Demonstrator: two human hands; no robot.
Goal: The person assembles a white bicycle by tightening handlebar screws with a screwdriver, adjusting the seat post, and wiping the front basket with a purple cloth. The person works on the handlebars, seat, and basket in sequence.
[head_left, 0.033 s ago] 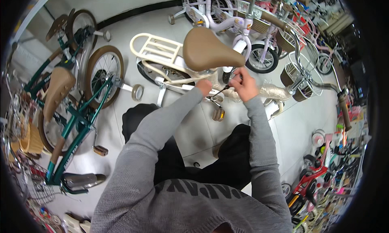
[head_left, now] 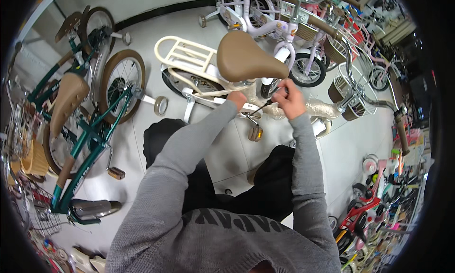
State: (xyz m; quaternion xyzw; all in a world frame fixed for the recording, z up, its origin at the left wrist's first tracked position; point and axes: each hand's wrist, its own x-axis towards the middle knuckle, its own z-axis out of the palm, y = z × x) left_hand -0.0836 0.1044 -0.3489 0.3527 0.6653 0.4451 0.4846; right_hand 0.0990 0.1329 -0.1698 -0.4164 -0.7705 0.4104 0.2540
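Note:
A cream child's bicycle (head_left: 204, 102) with a brown saddle (head_left: 246, 58) and a rear rack (head_left: 186, 52) stands crosswise before me, its frame tube partly in clear wrapping (head_left: 320, 107). My right hand (head_left: 290, 100) is closed on a thin, dark-shafted screwdriver (head_left: 258, 109), its handle mostly hidden by the fingers. The shaft slants down left toward the crank, above the pedal (head_left: 255, 133). My left hand (head_left: 237, 100) looks closed at the white chain guard (head_left: 222, 102), below the saddle; its fingertips are hidden, so what it grips cannot be made out.
Green bicycles with brown saddles (head_left: 69, 100) stand at the left. Lilac children's bicycles (head_left: 272, 26) crowd the back. The cream bicycle's basket (head_left: 351, 95) and handlebar (head_left: 402, 121) reach right. A red ride-on toy (head_left: 362, 206) and various small goods lie at the lower right.
The view has shifted very slightly. Both hands stay in nearly the same place on the bicycle, and the screwdriver remains in my right hand.

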